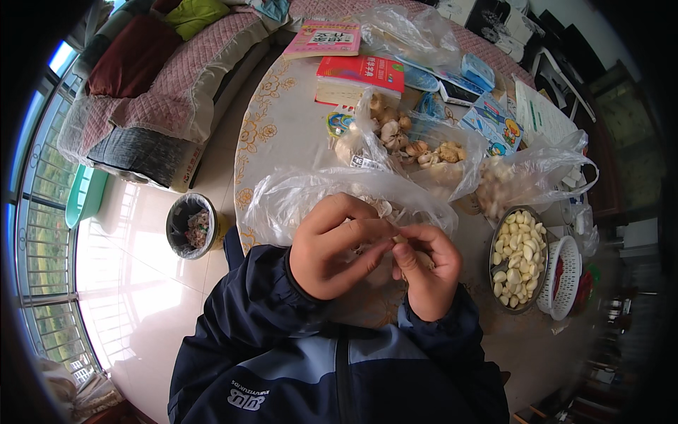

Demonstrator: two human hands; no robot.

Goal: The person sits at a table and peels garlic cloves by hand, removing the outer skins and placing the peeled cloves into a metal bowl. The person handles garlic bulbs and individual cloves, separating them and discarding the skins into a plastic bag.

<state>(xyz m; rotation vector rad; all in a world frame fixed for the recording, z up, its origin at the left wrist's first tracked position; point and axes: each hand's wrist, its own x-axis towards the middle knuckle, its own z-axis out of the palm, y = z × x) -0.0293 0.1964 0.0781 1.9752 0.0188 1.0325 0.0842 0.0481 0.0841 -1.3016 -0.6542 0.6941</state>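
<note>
My left hand (336, 246) and my right hand (431, 270) meet at the fingertips over the table. Between them they pinch a small garlic clove (400, 239), mostly covered by the fingers. More pale garlic (425, 259) shows inside the curl of my right hand. Behind the hands a clear plastic bag (280, 199) lies spread out, with garlic skins (384, 205) on it. To the right, a metal bowl (493, 303) holds many peeled garlic cloves (522, 254). Beyond the spread bag, another plastic bag (365, 140) contains whole garlic bulbs (394, 134) and ginger (450, 152).
A white plastic basket (572, 275) stands beside the bowl. Another filled plastic bag (503, 183) sits behind it. A thick red book (365, 74), a pink book (326, 40) and papers (543, 114) occupy the far side. A lined bin (204, 252) is on the floor at left, near a sofa (175, 87).
</note>
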